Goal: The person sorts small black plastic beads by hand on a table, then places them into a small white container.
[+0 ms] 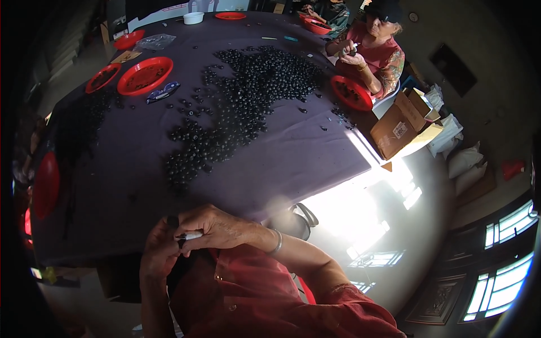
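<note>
Close to my body, at the near edge of the cloth-covered table (265, 186), my two hands meet. My left hand (158, 250) has its fingers closed on a small dark round piece (172, 222). A short white stick-like tool (193, 234) with a dark tip is pinched in my right hand (222, 230), its tip against the left fingers. What exactly the tip touches is hidden. Beyond my hands, a wide spread of shiny black round pieces (270, 76) covers the middle of the table, thinning toward me.
Red dishes stand around the table: a large one (168, 66), another at the left edge (46, 186) and one at right (366, 104). A co-worker (389, 56) sits at the far right, a small item in hand. An open cardboard box (394, 132) stands at the table's right edge.
</note>
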Motion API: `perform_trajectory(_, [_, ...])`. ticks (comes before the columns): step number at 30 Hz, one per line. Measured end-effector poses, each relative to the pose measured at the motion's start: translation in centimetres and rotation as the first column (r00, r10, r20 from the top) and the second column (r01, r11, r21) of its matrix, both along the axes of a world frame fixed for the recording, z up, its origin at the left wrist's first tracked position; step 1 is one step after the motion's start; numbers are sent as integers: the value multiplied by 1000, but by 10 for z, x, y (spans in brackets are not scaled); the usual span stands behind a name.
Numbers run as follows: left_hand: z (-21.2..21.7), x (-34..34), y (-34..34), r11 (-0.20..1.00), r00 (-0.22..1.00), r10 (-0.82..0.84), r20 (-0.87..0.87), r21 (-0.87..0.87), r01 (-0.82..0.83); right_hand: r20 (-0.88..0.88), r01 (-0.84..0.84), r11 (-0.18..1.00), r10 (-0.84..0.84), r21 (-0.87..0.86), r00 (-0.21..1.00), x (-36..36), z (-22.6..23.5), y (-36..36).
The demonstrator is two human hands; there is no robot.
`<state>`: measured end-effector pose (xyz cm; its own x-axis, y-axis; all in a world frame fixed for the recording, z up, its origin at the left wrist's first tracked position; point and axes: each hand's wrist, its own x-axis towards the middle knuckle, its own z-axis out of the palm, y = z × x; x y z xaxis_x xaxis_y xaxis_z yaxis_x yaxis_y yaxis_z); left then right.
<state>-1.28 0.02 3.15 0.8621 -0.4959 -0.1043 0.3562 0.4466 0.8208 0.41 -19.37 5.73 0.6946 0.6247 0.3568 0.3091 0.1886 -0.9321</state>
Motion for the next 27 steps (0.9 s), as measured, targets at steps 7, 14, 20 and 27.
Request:
perform_trajectory(7, [-2, -3, -11, 991, 992, 128, -4, -30, -128, 222, 273, 956, -245, -106, 944, 1, -5, 4])
perform_trajectory(14, [-6, -2, -4, 998, 998, 59, 13, 15, -59, 198, 184, 978, -162, -100, 967, 1, 0, 1])
perform_trajectory(20, [-8, -11, 13, 989, 997, 41, 61, 139, -49, 105, 96, 994, -91, -48, 990, -6, 2, 13])
perform_trajectory(27, [-11, 0, -11, 974, 997, 77, -1, -214, -75, 21, 251, 966, -250, -59, 968, -1, 2, -5])
